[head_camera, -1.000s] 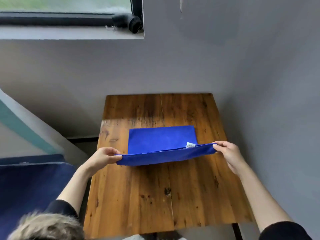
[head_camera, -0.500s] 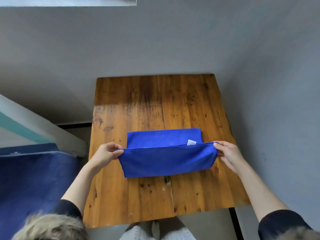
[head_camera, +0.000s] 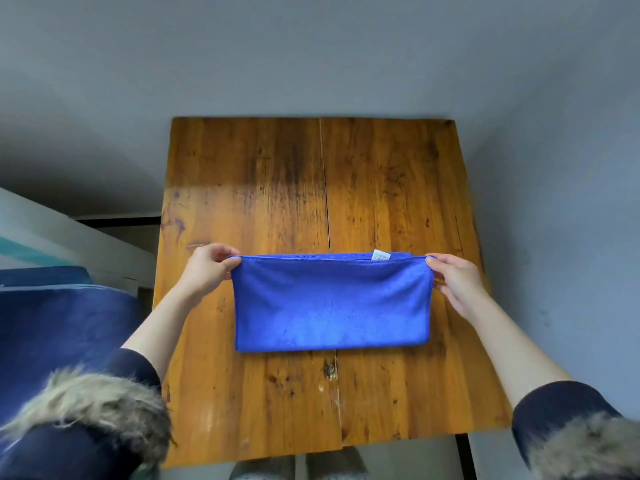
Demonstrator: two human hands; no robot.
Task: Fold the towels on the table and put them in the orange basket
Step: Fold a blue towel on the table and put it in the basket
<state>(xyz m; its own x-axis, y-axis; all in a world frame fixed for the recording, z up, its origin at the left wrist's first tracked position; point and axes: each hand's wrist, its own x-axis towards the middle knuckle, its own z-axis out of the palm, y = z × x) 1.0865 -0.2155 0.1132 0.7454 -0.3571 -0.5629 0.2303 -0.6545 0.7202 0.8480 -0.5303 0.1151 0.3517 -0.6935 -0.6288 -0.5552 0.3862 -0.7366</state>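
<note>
A grey wall [head_camera: 311,57] backs the square worktop of worn orange-brown wooden planks [head_camera: 381,188], whose far half lies bare. A dark blue bed cover [head_camera: 59,327] sits just beside its left edge. On the near-middle of the worktop lies the bright blue folded cloth towel [head_camera: 330,306], its lower fold flat, top edge lifted. The left hand [head_camera: 207,271] pinches the upper left corner; the right hand [head_camera: 453,278] pinches the upper right. A small white tag [head_camera: 380,255] pokes up near the right corner, its print too small to read.
</note>
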